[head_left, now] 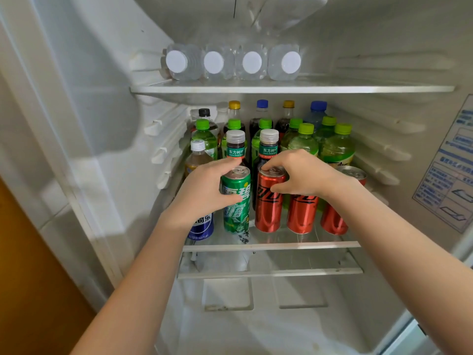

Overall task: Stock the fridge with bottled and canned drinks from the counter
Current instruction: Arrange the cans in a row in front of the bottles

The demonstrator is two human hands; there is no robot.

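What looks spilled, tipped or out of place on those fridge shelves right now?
Nothing stands out. No spill or damage shows. Four water bottles lie on their sides on the upper shelf, neatly, caps outward; the drinks below stand upright.

The green can has white letters, the red cans black letters, the blue can white ones. Behind stand green caps, yellow caps, blue caps and one black cap. The upper caps are white, like the fridge.
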